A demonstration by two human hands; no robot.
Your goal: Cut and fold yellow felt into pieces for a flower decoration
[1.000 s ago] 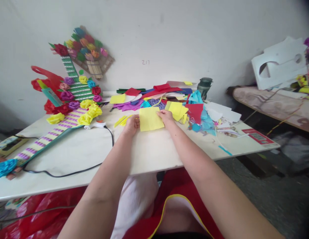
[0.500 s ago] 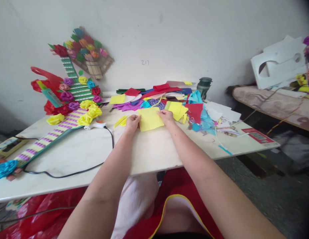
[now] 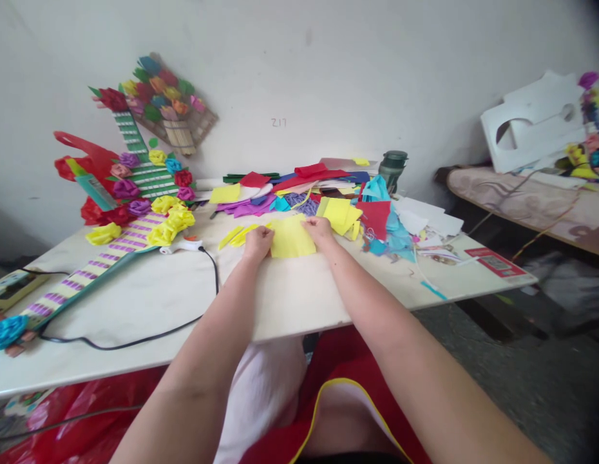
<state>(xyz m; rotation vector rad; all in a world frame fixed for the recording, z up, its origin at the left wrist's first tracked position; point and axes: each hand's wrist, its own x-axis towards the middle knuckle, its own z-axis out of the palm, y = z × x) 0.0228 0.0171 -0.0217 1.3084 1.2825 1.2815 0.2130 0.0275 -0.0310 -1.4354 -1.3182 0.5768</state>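
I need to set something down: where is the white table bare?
Between the cream purple-striped strip and thin black cable; also in front of the held yellow rectangular sheet, to the table's near edge. Crowded: the back, under coloured sheets and scraps.

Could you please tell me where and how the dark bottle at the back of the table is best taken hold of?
Probably around its upper body, just below the lid, coming from the right: the bottle looks upright and roughly cylindrical, while light-blue scraps crowd its lower left.
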